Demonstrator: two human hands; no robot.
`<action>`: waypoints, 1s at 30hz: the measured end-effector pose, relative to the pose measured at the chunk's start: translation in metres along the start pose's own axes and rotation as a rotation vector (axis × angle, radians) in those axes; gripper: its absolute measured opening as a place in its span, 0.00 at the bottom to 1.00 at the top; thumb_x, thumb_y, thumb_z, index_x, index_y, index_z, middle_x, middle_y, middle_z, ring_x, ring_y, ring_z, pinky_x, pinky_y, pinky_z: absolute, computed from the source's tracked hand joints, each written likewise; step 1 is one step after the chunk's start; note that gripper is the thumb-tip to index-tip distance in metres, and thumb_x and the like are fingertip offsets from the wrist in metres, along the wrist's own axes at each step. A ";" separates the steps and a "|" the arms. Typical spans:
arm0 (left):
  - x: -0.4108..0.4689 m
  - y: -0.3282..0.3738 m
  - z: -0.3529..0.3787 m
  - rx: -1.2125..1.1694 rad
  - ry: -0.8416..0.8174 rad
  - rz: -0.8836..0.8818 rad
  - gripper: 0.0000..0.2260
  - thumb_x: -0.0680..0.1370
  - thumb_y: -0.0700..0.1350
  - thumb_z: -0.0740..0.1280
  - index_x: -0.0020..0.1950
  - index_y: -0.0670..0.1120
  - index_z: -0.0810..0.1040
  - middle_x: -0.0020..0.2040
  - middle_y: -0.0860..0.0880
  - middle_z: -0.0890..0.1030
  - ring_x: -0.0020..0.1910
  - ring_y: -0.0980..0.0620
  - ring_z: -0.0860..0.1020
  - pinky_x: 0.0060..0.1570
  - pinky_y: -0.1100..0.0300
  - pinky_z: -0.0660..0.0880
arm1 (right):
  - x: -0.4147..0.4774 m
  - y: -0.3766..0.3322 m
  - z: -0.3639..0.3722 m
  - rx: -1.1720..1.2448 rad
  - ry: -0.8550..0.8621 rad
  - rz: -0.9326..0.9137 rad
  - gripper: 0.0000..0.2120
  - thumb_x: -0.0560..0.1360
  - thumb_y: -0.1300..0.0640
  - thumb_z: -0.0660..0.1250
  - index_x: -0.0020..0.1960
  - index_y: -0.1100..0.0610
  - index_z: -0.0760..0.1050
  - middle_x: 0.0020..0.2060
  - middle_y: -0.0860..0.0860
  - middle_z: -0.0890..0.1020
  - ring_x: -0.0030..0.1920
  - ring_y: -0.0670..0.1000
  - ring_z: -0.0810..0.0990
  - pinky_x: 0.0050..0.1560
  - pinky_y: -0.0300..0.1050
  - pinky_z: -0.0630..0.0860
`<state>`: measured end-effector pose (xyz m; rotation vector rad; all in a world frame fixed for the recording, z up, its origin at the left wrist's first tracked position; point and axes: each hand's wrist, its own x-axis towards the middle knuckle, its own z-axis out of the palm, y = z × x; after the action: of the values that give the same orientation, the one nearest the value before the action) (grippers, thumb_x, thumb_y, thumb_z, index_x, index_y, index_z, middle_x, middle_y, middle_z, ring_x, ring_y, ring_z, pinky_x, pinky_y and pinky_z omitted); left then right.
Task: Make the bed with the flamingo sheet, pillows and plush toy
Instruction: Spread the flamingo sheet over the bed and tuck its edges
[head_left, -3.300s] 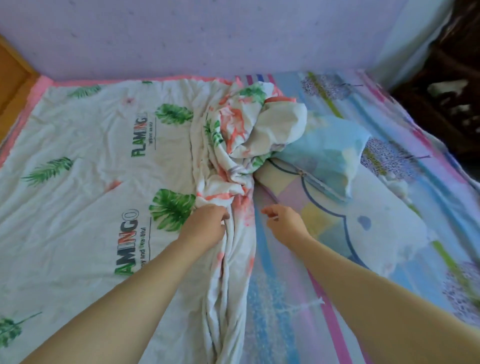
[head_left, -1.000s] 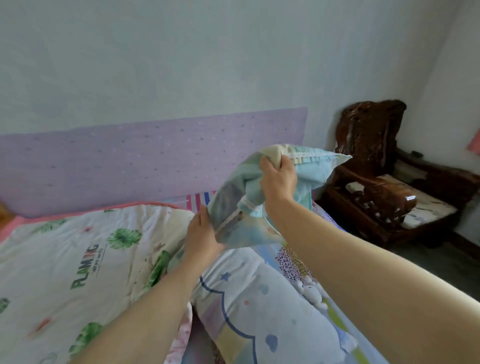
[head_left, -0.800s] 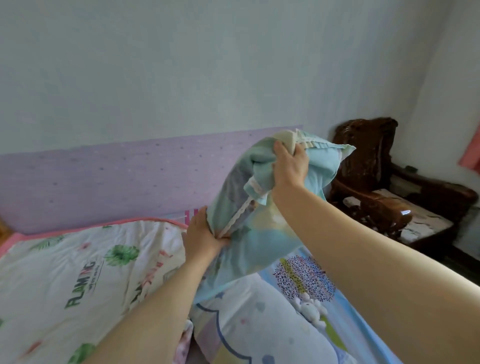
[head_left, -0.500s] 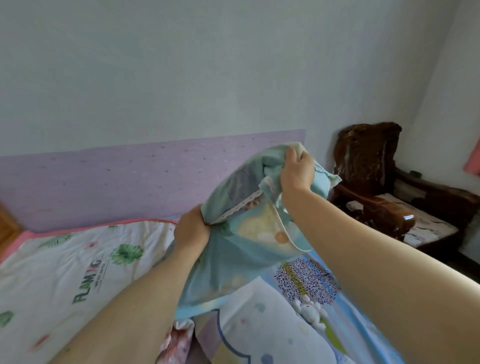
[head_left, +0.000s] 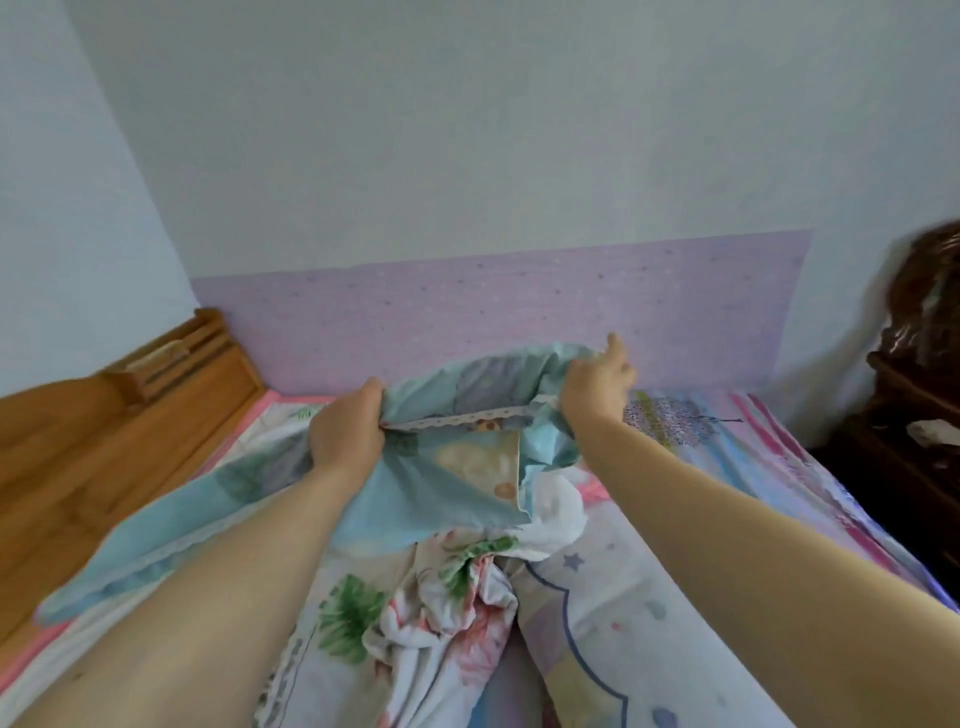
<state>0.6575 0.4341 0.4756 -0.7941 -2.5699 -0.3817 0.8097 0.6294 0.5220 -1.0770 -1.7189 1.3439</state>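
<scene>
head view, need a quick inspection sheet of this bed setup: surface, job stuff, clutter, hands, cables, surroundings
surface: striped bed sheet, uncovered on the right side.
job's things: flamingo sheet bunched in a ridge down the middle; light blue pillow cover held up over it; cartoon-print pillow lying at lower right; plush toy not seen.
clutter: nothing seen.
grippers: left hand grips the cover's left edge; right hand grips its far edge near the lace trim.
cables: nothing seen.
surroundings: purple wall panel at the back, wooden board at left, dark wooden chair at right, blurred.
</scene>
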 end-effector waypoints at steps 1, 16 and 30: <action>-0.003 -0.017 -0.002 0.021 0.014 -0.018 0.10 0.70 0.35 0.61 0.49 0.44 0.70 0.44 0.39 0.78 0.44 0.36 0.77 0.37 0.51 0.69 | -0.008 0.001 0.015 -0.055 -0.067 -0.028 0.28 0.79 0.64 0.53 0.77 0.51 0.53 0.72 0.59 0.57 0.65 0.62 0.67 0.60 0.51 0.67; -0.072 -0.295 -0.007 0.278 -0.180 -0.324 0.11 0.70 0.32 0.59 0.49 0.45 0.69 0.43 0.42 0.79 0.45 0.39 0.78 0.34 0.54 0.65 | -0.155 0.044 0.322 -0.926 -0.636 -0.855 0.34 0.74 0.61 0.63 0.75 0.44 0.54 0.72 0.49 0.64 0.77 0.59 0.46 0.71 0.66 0.35; -0.104 -0.443 0.057 0.375 -0.008 -0.371 0.10 0.63 0.32 0.68 0.37 0.43 0.71 0.25 0.44 0.73 0.22 0.42 0.74 0.23 0.60 0.58 | -0.191 0.091 0.495 -0.889 -0.837 -0.867 0.36 0.73 0.68 0.65 0.72 0.39 0.59 0.73 0.45 0.62 0.77 0.55 0.48 0.72 0.64 0.34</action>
<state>0.4575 0.0522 0.3179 -0.1863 -2.6754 0.0030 0.4659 0.2691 0.3172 0.0434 -3.0368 0.4080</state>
